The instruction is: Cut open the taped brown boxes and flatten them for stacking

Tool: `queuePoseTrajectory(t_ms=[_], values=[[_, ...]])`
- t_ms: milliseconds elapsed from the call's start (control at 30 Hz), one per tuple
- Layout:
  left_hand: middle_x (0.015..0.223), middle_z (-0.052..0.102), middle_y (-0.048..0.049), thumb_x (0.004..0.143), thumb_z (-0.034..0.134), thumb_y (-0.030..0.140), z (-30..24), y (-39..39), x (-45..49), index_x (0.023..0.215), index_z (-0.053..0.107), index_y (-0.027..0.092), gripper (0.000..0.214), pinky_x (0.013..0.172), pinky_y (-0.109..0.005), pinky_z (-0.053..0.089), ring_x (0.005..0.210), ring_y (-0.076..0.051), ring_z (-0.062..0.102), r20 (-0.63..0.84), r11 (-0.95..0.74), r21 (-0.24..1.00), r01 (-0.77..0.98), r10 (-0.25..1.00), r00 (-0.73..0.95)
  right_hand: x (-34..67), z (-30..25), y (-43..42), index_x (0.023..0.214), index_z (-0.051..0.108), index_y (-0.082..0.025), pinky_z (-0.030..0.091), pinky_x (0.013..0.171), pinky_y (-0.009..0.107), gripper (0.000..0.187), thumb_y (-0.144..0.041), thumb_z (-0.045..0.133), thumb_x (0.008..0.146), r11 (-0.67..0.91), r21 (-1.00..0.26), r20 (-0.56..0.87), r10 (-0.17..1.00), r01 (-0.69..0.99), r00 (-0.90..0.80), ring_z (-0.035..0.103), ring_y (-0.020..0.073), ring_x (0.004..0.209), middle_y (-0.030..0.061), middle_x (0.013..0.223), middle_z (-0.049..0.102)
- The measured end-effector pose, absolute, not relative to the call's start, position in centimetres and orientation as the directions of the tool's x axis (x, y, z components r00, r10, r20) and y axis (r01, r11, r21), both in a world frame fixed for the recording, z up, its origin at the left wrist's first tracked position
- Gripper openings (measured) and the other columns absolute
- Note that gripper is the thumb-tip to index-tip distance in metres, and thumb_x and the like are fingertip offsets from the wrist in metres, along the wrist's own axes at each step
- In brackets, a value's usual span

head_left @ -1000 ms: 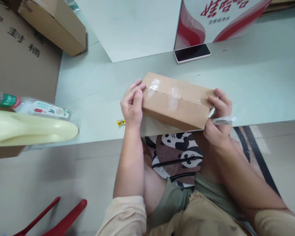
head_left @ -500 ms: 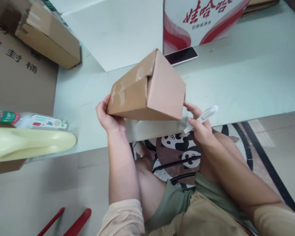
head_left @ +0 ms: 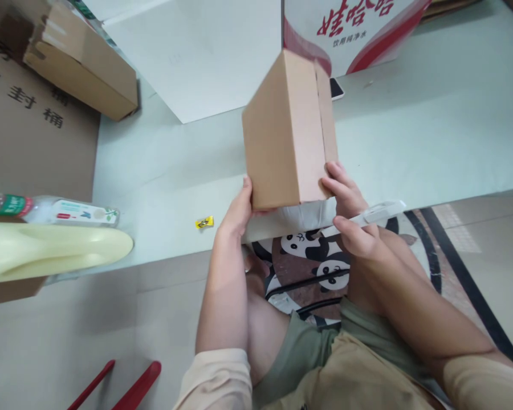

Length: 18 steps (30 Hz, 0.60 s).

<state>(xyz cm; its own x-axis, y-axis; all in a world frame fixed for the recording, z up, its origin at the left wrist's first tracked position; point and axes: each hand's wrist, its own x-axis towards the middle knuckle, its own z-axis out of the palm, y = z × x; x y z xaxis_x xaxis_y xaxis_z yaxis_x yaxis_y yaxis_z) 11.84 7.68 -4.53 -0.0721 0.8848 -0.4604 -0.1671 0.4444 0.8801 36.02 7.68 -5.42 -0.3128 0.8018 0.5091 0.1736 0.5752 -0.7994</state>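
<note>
A brown cardboard box [head_left: 277,131] is held tilted above the pale table [head_left: 175,165], one narrow side facing right. My left hand [head_left: 237,210] grips its lower left edge, thumb up along the side and the other fingers hidden underneath. My right hand [head_left: 353,213] has its fingertips against the box's lower right side. A white box cutter [head_left: 380,212] is clasped between that hand's thumb and palm, pointing right; whether its blade is out I cannot tell. Below the box lies something white and crumpled [head_left: 310,216] at the table edge, partly hidden.
A small yellow wrapped packet [head_left: 204,222] lies left of my left hand. Behind stand a white box [head_left: 188,62], a red-and-white carton [head_left: 354,34] and a half-covered phone [head_left: 337,89]. At left are another cardboard box [head_left: 85,68], a plastic bottle [head_left: 43,209] and a pale yellow object [head_left: 68,245].
The box has been turned and moved right, so its taped face no longer shows. My left hand followed rightward. The yellow packet has come into view, and the phone is more covered.
</note>
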Motion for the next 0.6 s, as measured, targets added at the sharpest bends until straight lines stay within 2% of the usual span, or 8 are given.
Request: queuePoseTrajectory(t_ms=[100,200,300,367,433,467,533,600], values=[[0.085,0.076,-0.0109,0.094,0.038,0.069,-3.7,7.0,11.8,0.113,0.066,0.019,0.060,0.055,-0.029,0.054,0.065,-0.021,0.073,-0.576,0.578,0.815,-0.044,0.816,0.042,36.3,-5.5,7.9,0.143,0.051,-0.036,0.022,0.126,0.064,0.061,-0.064,0.045,0.090,0.611,-0.771,0.561,0.786,0.182,-0.260,0.032,0.0328,0.151,0.0010,0.153,0.048],[0.075,0.074,-0.0067,0.095,0.050,0.056,-3.0,6.7,11.7,0.111,0.066,0.019,0.043,0.052,-0.024,0.050,0.058,-0.016,0.070,-0.612,0.607,0.791,0.081,0.782,0.117,36.5,-5.4,8.1,0.140,0.054,-0.038,0.021,0.125,0.066,0.057,-0.063,0.046,0.090,0.626,-0.750,0.589,0.779,0.212,-0.216,0.033,0.0338,0.150,-0.0001,0.149,0.050],[0.077,0.074,-0.0067,0.090,0.062,0.042,-3.1,7.2,11.3,0.116,0.065,0.018,0.036,0.059,-0.026,0.054,0.063,-0.016,0.071,-0.574,0.560,0.803,0.204,0.819,0.011,36.5,-5.2,8.2,0.136,0.058,-0.039,0.022,0.126,0.064,0.052,-0.061,0.046,0.090,0.637,-0.741,0.600,0.771,0.214,-0.215,0.030,0.0333,0.151,-0.0003,0.150,0.048],[0.093,0.076,-0.0103,0.084,0.069,0.039,-3.5,7.6,10.9,0.121,0.063,0.019,0.043,0.070,-0.031,0.059,0.081,-0.021,0.074,-0.353,0.402,0.887,0.227,0.907,-0.229,36.3,-5.0,8.1,0.135,0.058,-0.040,0.023,0.126,0.064,0.048,-0.055,0.048,0.091,0.667,-0.719,0.616,0.741,0.194,-0.266,0.032,0.0327,0.150,-0.0009,0.148,0.050],[0.118,0.072,-0.0123,0.083,0.069,0.044,-3.5,7.8,10.6,0.124,0.061,0.021,0.048,0.090,-0.039,0.058,0.110,-0.025,0.070,0.059,0.069,0.957,0.281,0.904,-0.423,35.9,-4.8,8.0,0.134,0.059,-0.039,0.023,0.125,0.064,0.046,-0.048,0.050,0.090,0.712,-0.684,0.634,0.687,0.158,-0.355,0.034,0.0327,0.149,-0.0007,0.144,0.052],[0.128,0.068,-0.0111,0.085,0.065,0.049,-3.3,7.8,10.6,0.124,0.062,0.023,0.047,0.101,-0.043,0.054,0.124,-0.027,0.063,0.267,-0.123,0.937,0.328,0.855,-0.444,35.8,-4.7,7.9,0.134,0.059,-0.038,0.023,0.126,0.064,0.046,-0.045,0.051,0.090,0.733,-0.665,0.640,0.657,0.143,-0.398,0.036,0.0326,0.148,-0.0001,0.143,0.053],[0.133,0.064,-0.0067,0.089,0.055,0.060,-2.7,7.7,10.8,0.121,0.066,0.027,0.047,0.118,-0.050,0.039,0.139,-0.028,0.051,0.529,-0.386,0.824,0.415,0.786,-0.321,35.5,-4.6,7.8,0.135,0.060,-0.034,0.023,0.126,0.063,0.046,-0.042,0.051,0.090,0.762,-0.633,0.644,0.617,0.139,-0.452,0.039,0.0323,0.146,0.0019,0.141,0.054],[0.130,0.066,-0.0049,0.090,0.050,0.065,-2.1,7.6,11.5,0.115,0.071,0.029,0.049,0.124,-0.054,0.030,0.142,-0.030,0.047,0.585,-0.468,0.749,0.468,0.799,-0.138,35.2,-4.5,7.7,0.135,0.059,-0.033,0.023,0.127,0.061,0.047,-0.044,0.050,0.090,0.763,-0.627,0.634,0.618,0.159,-0.466,0.039,0.0324,0.146,0.0030,0.140,0.055]])
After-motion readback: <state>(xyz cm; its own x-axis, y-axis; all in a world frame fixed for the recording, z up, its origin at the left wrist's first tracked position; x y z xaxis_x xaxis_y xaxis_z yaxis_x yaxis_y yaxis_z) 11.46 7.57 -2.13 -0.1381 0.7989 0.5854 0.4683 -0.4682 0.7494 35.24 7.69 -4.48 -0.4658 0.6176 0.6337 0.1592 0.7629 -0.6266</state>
